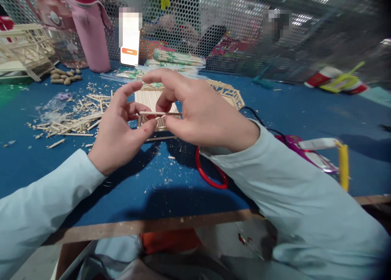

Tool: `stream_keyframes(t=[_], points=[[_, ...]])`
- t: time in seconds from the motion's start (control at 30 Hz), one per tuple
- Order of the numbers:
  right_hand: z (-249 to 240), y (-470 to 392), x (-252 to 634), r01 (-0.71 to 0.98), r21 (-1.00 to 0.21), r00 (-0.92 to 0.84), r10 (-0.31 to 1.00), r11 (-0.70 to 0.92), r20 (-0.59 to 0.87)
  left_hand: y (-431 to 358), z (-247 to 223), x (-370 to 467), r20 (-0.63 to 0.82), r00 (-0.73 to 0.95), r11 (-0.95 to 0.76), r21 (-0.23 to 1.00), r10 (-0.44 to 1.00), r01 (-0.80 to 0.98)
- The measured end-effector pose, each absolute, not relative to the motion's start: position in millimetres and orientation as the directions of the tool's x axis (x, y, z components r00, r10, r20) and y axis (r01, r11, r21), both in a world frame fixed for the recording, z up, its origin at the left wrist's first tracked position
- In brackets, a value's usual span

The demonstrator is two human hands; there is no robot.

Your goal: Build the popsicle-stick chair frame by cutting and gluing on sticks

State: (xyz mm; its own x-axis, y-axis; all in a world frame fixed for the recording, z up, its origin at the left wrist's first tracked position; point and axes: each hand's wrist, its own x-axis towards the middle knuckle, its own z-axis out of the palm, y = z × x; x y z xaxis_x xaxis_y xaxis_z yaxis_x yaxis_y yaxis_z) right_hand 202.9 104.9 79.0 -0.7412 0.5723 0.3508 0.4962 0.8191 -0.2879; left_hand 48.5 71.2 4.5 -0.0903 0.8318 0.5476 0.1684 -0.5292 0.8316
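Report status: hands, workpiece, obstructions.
Left hand, right hand: both at wooden-stick frame, exact grip partly hidden. Light stick across its top. Red loop by right sleeve; nothing seen blocking hands.

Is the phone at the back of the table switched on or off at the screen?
On: the phone shows a bright white display with an orange bar near its lower end.

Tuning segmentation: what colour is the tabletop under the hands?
The tabletop is blue; best seen in the head view.
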Motion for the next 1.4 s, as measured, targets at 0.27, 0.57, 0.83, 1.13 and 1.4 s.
stream_keyframes(t=[0.27, 0.57, 0.83, 1.13, 1.4], points=[[77.0, 108.0, 204.1, 0.478, -0.307, -0.744, 0.565, 0.823, 0.357, 71.8, 3.5, 47.8, 0.507, -0.098, -0.498, 0.861, 0.856, 0.103], [78.7, 108.1, 202.6, 0.499, -0.308, -0.739, 0.584, 0.810, 0.337, 69.3, 5.1, 48.7, 0.480, -0.096, -0.471, 0.876, 0.872, 0.106], [74.4, 113.1, 205.4, 0.441, -0.307, -0.755, 0.534, 0.843, 0.382, 68.5, 4.7, 43.2, 0.498, -0.061, -0.496, 0.867, 0.865, 0.038], [75.6, 112.2, 205.2, 0.461, -0.309, -0.747, 0.551, 0.832, 0.372, 67.0, 4.9, 38.7, 0.418, -0.033, -0.413, 0.904, 0.908, 0.111], [74.5, 113.3, 205.0, 0.450, -0.330, -0.745, 0.552, 0.830, 0.373, 68.3, 3.5, 42.2, 0.425, -0.031, -0.420, 0.902, 0.905, 0.104]])
